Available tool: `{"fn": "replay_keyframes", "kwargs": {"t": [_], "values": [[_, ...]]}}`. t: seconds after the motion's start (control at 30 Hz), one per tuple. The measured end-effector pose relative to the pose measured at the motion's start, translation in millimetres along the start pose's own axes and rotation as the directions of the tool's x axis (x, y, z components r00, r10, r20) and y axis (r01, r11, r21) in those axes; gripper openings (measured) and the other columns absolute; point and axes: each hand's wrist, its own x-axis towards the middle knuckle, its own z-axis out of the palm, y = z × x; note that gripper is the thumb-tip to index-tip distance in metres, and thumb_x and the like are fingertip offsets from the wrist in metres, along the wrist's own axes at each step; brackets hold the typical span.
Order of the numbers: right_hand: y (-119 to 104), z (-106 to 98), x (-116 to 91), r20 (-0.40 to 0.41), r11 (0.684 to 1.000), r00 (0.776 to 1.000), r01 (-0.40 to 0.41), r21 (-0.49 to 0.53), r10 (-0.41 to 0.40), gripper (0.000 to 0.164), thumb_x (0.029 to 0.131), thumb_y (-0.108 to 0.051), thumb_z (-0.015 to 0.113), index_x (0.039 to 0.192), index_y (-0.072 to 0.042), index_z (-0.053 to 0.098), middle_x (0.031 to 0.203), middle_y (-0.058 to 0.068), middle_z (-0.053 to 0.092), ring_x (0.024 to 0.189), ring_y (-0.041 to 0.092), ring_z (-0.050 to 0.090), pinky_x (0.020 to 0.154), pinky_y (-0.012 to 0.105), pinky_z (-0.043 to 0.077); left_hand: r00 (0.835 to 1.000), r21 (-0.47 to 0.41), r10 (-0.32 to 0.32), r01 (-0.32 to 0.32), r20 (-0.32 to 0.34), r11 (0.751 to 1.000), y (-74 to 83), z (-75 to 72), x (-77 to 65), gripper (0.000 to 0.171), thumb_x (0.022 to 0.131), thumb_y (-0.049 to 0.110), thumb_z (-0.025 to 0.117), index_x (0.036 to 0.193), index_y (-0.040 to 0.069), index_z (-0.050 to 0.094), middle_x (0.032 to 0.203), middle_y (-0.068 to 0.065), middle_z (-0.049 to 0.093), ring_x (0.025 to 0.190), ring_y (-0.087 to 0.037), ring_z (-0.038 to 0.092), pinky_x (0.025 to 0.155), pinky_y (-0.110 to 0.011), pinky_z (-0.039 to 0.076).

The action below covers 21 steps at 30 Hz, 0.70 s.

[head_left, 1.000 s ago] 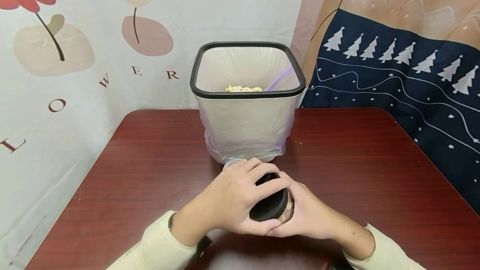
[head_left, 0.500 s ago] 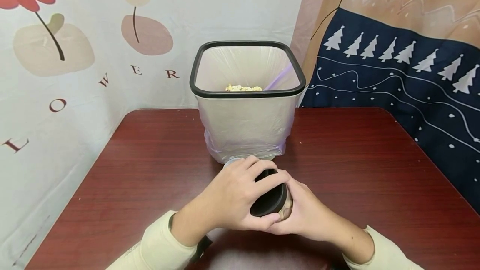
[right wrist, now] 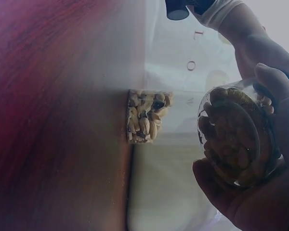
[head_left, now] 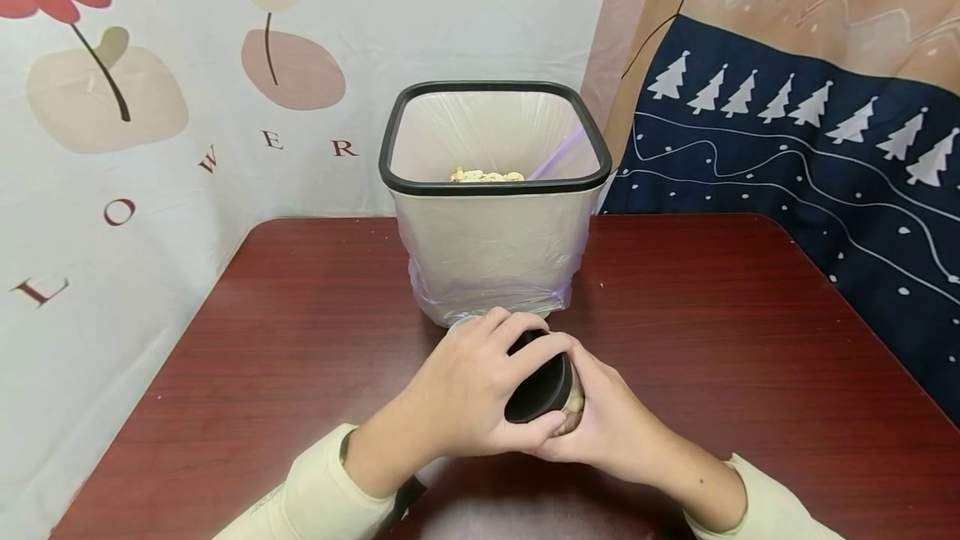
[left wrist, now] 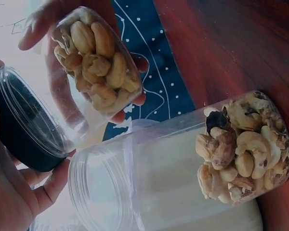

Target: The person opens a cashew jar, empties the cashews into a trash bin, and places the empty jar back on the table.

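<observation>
My left hand [head_left: 468,394] grips the black screw lid [head_left: 538,390] of a clear plastic jar, thumb on its near edge. Wrapped round the body of this jar [left wrist: 94,62], my right hand [head_left: 615,411] holds it tilted; cashews fill much of it. The left wrist view shows the lid over the jar's mouth; whether it is threaded on I cannot tell. A second clear jar [left wrist: 168,144] stands upright on the table without a lid, cashews [left wrist: 245,149] and darker bits at its bottom. In the head view my left hand hides most of it.
A square bin [head_left: 495,248] with a black rim and a thin plastic liner stands behind the hands. Pale nut-like pieces [head_left: 487,177] show inside it. The red-brown table [head_left: 300,315] meets printed cloth [head_left: 787,123] at the back and sides.
Both hands have shifted slightly away from me with the lidded jar between them. Their grip on lid and jar looks the same. The bin has not moved.
</observation>
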Motion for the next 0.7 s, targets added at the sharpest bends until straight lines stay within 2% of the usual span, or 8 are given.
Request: {"fn": "replay_keyframes", "kwargs": {"t": [0.13,0.23,0.33,0.43,0.53,0.7], "values": [[-0.2,-0.9,0.0,0.039,0.998,0.999,-0.038,0.044,0.037,0.082,0.072,-0.025,0.09,0.138,-0.026,0.043,0.123,-0.008,0.063,0.102,0.008,0.066,0.085,0.027,0.055,1.0,-0.015,0.015,-0.015,0.021,1.0,-1.2,-1.3,-0.2,0.054,0.078,0.055,0.069,0.122,0.023,0.064,0.111,0.002,0.061,0.087,-0.015,0.055,0.065,-0.03,0.049],[-0.5,-3.1,-0.8,0.098,0.993,0.992,-0.082,0.088,0.073,0.082,0.072,-0.029,0.09,0.138,-0.028,0.042,0.126,-0.008,0.061,0.105,0.009,0.065,0.088,0.027,0.054,0.997,-0.048,0.059,-0.056,0.055,0.997,-3.8,-3.3,-0.9,0.058,0.079,0.058,0.068,0.125,0.023,0.063,0.114,0.002,0.06,0.09,-0.015,0.056,0.07,-0.029,0.05],[-0.5,-6.1,-0.7,0.142,0.991,0.987,-0.087,0.103,0.072,0.083,0.071,-0.032,0.091,0.138,-0.027,0.042,0.128,-0.008,0.059,0.109,0.01,0.063,0.09,0.026,0.052,0.992,-0.079,0.104,-0.098,0.077,0.992,-5.6,-5.5,-1.3,0.061,0.08,0.06,0.067,0.129,0.023,0.061,0.118,0.002,0.06,0.096,-0.014,0.057,0.077,-0.03,0.052],[-0.2,-8.6,0.3,0.167,0.991,0.985,-0.07,0.116,0.05,0.086,0.07,-0.033,0.091,0.14,-0.025,0.042,0.13,-0.007,0.058,0.112,0.011,0.062,0.093,0.027,0.051,0.988,-0.097,0.142,-0.136,0.066,0.986,-6.4,-6.9,-1.0,0.064,0.079,0.061,0.068,0.13,0.022,0.061,0.12,0.001,0.061,0.1,-0.015,0.058,0.085,-0.03,0.052],[0.3,-9.8,0.2,0.185,0.989,0.982,-0.067,0.132,0.041,0.089,0.069,-0.032,0.092,0.141,-0.025,0.04,0.129,-0.007,0.06,0.11,0.011,0.063,0.093,0.026,0.051,0.985,-0.103,0.17,-0.165,0.038,0.981,-7.0,-7.3,-0.6,0.065,0.078,0.06,0.069,0.129,0.021,0.062,0.119,-0.001,0.061,0.1,-0.016,0.059,0.087,-0.031,0.053],[1.2,-9.2,-0.3,0.188,0.982,0.981,-0.076,0.172,0.043,0.087,0.069,-0.028,0.092,0.139,-0.022,0.041,0.125,-0.005,0.063,0.105,0.012,0.066,0.089,0.027,0.053,0.987,-0.098,0.161,-0.158,0.024,0.983,-6.7,-6.7,-0.8,0.061,0.078,0.058,0.069,0.127,0.021,0.063,0.117,0.0,0.062,0.098,-0.016,0.06,0.084,-0.029,0.053]]}}
